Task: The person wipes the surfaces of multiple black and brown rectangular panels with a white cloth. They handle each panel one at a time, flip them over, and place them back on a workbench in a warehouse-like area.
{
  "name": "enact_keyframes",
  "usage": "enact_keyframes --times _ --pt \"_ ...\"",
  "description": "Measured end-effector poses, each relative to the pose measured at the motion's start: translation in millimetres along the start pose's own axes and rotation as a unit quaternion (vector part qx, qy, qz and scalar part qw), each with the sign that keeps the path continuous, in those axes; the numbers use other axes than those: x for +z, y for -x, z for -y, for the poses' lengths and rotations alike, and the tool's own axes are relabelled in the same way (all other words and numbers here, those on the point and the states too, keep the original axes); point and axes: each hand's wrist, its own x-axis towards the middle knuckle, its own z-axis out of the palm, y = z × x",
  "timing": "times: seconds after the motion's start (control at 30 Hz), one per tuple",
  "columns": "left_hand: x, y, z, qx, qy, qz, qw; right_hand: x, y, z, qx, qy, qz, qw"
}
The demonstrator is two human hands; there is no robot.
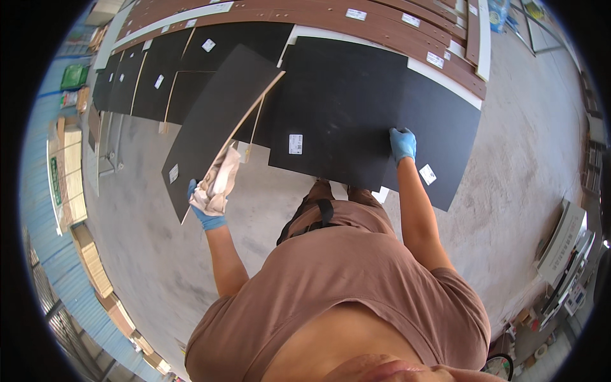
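Below black panels (337, 102) — streaky grey floor (515, 146).

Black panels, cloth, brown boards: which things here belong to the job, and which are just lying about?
Likely part of the job:
left hand, with raised black panel and pale cloth
right hand, at the large black panels

Seemingly lying about:
brown boards, untouched
green container, far left

Bright, diffuse light; circular fisheye field with black rim.
Blue wall (54, 245) bows strongly at left edge; glare spot at far right; faint sheen on black panel (344, 95); floor (515, 127) evenly lit, soft shading.
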Motion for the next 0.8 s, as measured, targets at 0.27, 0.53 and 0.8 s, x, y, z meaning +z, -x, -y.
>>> enact_keyframes --times 0.27,0.53,0.8 --pt "65.0 43.1 -38.8 -0.273 0.347 0.275 0.854 -6.6 -4.1 -65.0 0.079 -0.338 -0.017 0.937" --pt "113.7 94.0 -82.1 -0.379 0.445 0.259 0.769 -73.9 2.0 -106.2 0.016 -0.341 -0.106 0.934" --pt "109.8 104.5 -82.7 -0.419 0.423 0.318 0.738 -115.2 0.9 -134.9 0.032 -0.37 -0.116 0.921"
